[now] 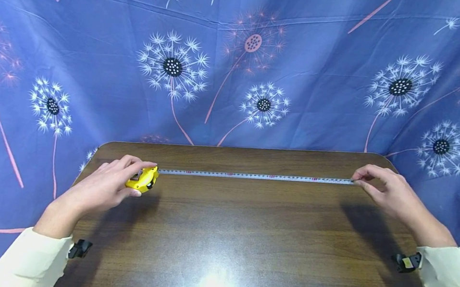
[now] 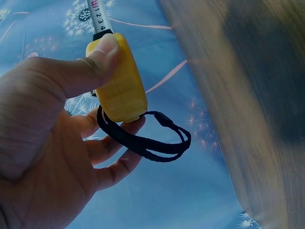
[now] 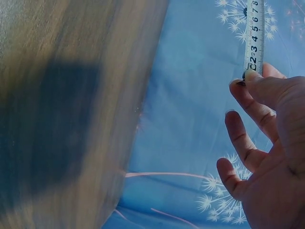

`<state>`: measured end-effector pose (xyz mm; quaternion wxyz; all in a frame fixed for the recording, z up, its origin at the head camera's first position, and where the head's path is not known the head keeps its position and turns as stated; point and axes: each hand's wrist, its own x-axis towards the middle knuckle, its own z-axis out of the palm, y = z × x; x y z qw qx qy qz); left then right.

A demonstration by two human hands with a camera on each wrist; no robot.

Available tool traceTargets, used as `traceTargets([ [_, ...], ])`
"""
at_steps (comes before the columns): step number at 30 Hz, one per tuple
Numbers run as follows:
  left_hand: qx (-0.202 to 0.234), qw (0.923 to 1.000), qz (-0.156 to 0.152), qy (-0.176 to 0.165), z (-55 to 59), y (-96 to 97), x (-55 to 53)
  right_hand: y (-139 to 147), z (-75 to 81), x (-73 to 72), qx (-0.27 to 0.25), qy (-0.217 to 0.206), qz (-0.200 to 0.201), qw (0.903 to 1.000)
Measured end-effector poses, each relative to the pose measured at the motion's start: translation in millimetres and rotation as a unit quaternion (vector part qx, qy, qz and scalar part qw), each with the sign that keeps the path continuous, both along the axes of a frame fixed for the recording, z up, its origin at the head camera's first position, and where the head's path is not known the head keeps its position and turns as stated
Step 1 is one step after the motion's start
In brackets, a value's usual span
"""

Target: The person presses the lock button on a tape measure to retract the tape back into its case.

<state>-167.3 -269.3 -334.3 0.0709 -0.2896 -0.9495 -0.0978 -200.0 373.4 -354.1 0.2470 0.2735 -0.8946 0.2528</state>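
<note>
My left hand grips the yellow case of a tape measure, thumb along one side. In the left wrist view a black wrist strap dangles from the case. Out of it runs the white metal blade, pulled straight across to the right above the wooden table. My right hand pinches the blade's end between thumb and forefinger. Low numbers show on the blade just beyond the thumb in the right wrist view, while the other fingers of the right hand spread loosely.
A brown wood-grain table with rounded corners lies beneath both hands. Blue cloth with dandelion prints hangs behind it and at its sides. Small black wrist cameras sit at the sleeve cuffs. A bright glare spot falls near the table's front.
</note>
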Motion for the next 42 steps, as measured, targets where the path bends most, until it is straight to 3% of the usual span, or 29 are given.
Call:
traceTargets([
  [42,-0.011,0.9998,-0.016,0.003,-0.9,4.6,-0.2,-19.9,-3.6,-7.3,0.027,-0.017,0.010,0.9994],
])
